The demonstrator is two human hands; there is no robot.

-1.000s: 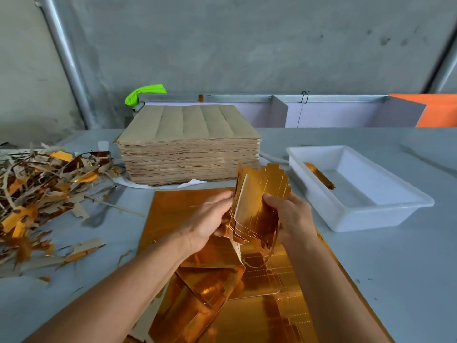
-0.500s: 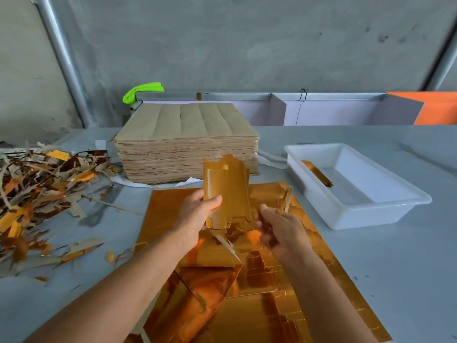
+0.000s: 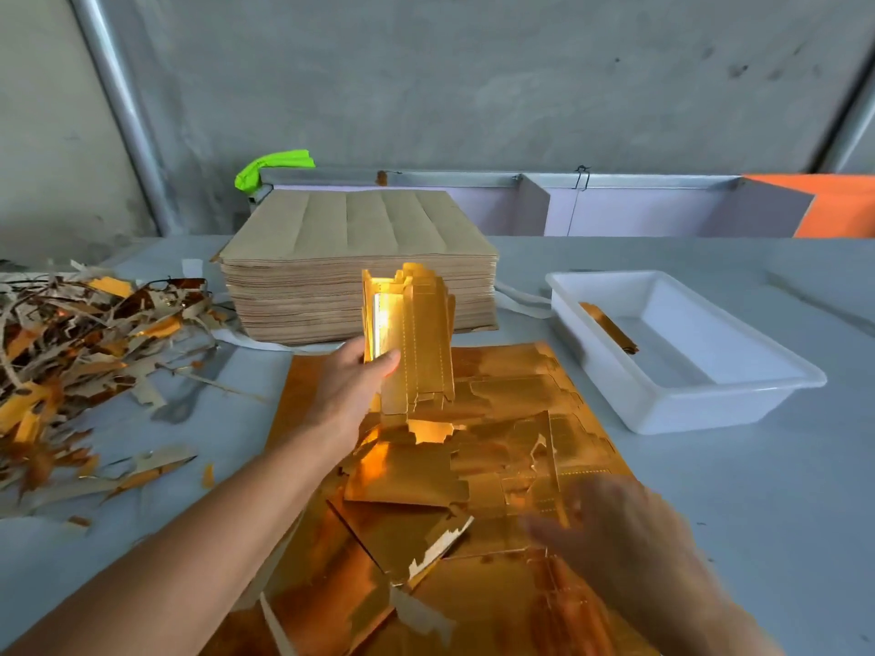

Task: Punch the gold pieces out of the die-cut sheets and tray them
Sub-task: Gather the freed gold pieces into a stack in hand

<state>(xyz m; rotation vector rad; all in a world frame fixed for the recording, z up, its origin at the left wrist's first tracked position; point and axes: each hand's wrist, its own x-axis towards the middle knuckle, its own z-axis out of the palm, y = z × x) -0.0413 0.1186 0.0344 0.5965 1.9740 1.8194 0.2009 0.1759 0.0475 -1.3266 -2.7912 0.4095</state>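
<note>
My left hand grips a bundle of punched gold pieces, holding it upright above the gold die-cut sheets spread on the counter. My right hand is blurred at five o'clock, fingers spread wide, holding nothing, low over the sheets. The white tray sits at two o'clock with one gold piece inside. A brown paper stack stands at twelve o'clock, and the scrap pile lies at nine o'clock.
</note>
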